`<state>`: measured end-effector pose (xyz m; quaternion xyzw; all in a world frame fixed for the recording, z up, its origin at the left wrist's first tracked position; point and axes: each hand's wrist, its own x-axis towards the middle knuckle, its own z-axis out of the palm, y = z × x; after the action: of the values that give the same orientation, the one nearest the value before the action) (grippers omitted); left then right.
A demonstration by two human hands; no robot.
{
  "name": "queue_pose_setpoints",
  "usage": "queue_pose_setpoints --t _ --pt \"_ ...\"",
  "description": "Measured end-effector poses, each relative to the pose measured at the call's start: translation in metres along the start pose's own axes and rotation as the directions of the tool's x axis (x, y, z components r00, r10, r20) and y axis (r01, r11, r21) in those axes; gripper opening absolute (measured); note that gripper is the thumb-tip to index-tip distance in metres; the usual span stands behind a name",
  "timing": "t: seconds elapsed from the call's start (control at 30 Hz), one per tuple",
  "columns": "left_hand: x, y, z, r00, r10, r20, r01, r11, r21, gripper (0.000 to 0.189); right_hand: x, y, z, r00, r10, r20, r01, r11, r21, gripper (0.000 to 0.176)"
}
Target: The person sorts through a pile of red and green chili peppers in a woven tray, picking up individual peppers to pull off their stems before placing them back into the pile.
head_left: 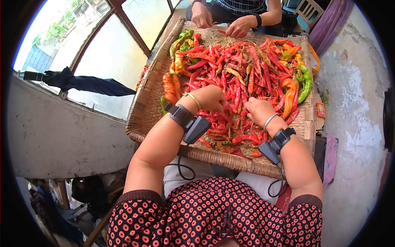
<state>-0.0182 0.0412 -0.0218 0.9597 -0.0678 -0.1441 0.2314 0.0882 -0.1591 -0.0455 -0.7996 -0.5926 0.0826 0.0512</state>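
A heap of red chili peppers (236, 88) covers the middle of a woven wicker tray (242, 165). Over the near part of the heap, my left hand (210, 99) is closed, its fingertips turned down and hidden. My right hand (260, 112) is closed too, a short way to the right, with its curled fingers pointing toward the left hand. Whatever either hand grips is hidden by the fingers. Red chilies lie right under and between both hands. Orange peppers (169, 87) line the left side, and a green pepper (305, 83) curves along the right rim.
Across the tray, another person's hands (222, 24) work over the far edge. A folded dark umbrella (88, 82) hangs by the window at left. A small red box (320, 110) sits beside the tray's right side, near the worn wall (354, 103).
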Motion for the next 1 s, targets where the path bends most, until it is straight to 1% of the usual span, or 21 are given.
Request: queue_pose_setpoints --t 0.03,0.07,0.1,0.17,0.2,0.23,0.27,0.3,0.33,0.4,0.43,0.53,0.6,0.63,0.7,0.73,0.8,0.87,0.9,0.93,1.0 --pt "0.000 0.005 0.000 0.997 0.008 0.080 0.015 0.962 -0.274 0.011 0.000 0.001 0.001 1.000 -0.010 0.000 0.010 1.000 -0.025 0.013" --pt "0.000 0.009 -0.002 0.987 0.037 0.155 0.050 0.849 -0.525 0.008 0.000 0.002 0.001 1.000 -0.020 0.001 0.020 0.999 -0.050 0.011" --pt "-0.001 0.014 -0.006 0.987 0.039 0.156 0.050 0.848 -0.527 0.008 0.000 0.001 -0.001 1.000 -0.019 0.003 0.019 0.999 -0.049 0.011" --pt "-0.003 0.023 -0.012 0.968 0.043 0.246 0.145 0.706 -0.693 0.010 0.000 0.000 -0.013 0.998 0.054 0.020 -0.055 0.998 0.038 0.010" --pt "-0.002 0.023 -0.009 0.968 0.045 0.246 0.144 0.704 -0.695 0.010 -0.001 0.002 -0.017 0.998 0.055 0.024 -0.056 0.998 0.037 0.010" --pt "-0.001 0.022 -0.006 0.968 0.022 0.250 0.176 0.653 -0.737 0.014 -0.002 0.005 -0.021 0.996 0.089 0.016 -0.090 0.961 0.263 0.012" --pt "0.001 0.021 -0.003 0.967 -0.001 0.256 0.205 0.599 -0.774 0.018 -0.003 0.009 -0.023 0.992 0.124 0.017 -0.117 0.872 0.475 0.013" --pt "0.002 0.020 -0.002 0.967 0.000 0.256 0.205 0.599 -0.774 0.018 -0.002 0.012 -0.025 0.994 0.112 -0.010 -0.084 0.797 0.598 0.013" --pt "0.004 0.019 -0.002 0.956 0.006 0.292 0.219 0.649 -0.729 0.021 -0.003 0.012 -0.027 0.994 0.113 -0.010 -0.085 0.797 0.597 0.013" --pt "0.004 0.021 -0.004 0.945 0.011 0.328 0.228 0.697 -0.680 0.024 -0.007 0.011 -0.037 0.929 0.225 0.294 -0.368 0.470 0.802 0.010" --pt "0.001 0.024 -0.006 0.954 -0.007 0.299 0.214 0.715 -0.666 0.026 -0.007 0.013 -0.034 0.936 0.181 0.301 -0.350 0.418 0.838 0.011" --pt "-0.006 0.027 -0.019 0.971 -0.056 0.234 0.203 0.713 -0.671 0.028 -0.008 0.012 -0.030 0.931 0.243 0.272 -0.360 0.483 0.798 0.010" --pt "-0.007 0.017 -0.027 0.990 -0.141 -0.023 0.087 0.725 -0.683 0.029 -0.009 0.013 -0.028 0.920 0.258 0.296 -0.388 0.491 0.780 0.010" --pt "-0.011 0.016 -0.035 0.980 -0.172 -0.098 0.059 0.727 -0.684 0.029 -0.009 0.014 -0.025 0.920 0.233 0.315 -0.391 0.504 0.770 0.010" --pt "-0.015 0.006 -0.041 0.915 -0.295 -0.275 -0.022 0.645 -0.764 0.026 -0.009 0.012 -0.028 0.924 0.201 0.324 -0.381 0.526 0.760 0.009" --pt "-0.016 0.003 -0.046 0.857 -0.360 -0.369 -0.080 0.614 -0.785 0.025 -0.009 0.012 -0.027 0.923 0.174 0.343 -0.383 0.500 0.777 0.009" --pt "-0.016 -0.008 -0.050 0.720 -0.461 -0.518 -0.245 0.530 -0.812 0.025 -0.009 0.009 -0.029 0.931 0.148 0.334 -0.360 0.529 0.769 0.009" --pt "-0.018 -0.020 -0.052 0.572 -0.606 -0.553 -0.387 0.395 -0.833 0.028 -0.009 0.007 -0.030 0.925 0.129 0.356 -0.367 0.534 0.761 0.008" --pt "-0.021 -0.027 -0.054 0.562 -0.606 -0.562 -0.449 0.347 -0.823 0.028 -0.009 0.006 -0.031 0.915 0.114 0.387 -0.379 0.575 0.725 0.008" --pt "-0.017 -0.031 -0.053 0.562 -0.607 -0.562 -0.449 0.347 -0.823 0.028 -0.009 0.005 -0.031 0.900 0.101 0.423 -0.392 0.612 0.687 0.008" --pt "-0.010 -0.036 -0.047 0.387 -0.758 -0.524 -0.617 0.209 -0.759 0.036 -0.010 0.004 -0.027 0.905 0.068 0.419 -0.364 0.633 0.683 0.008"
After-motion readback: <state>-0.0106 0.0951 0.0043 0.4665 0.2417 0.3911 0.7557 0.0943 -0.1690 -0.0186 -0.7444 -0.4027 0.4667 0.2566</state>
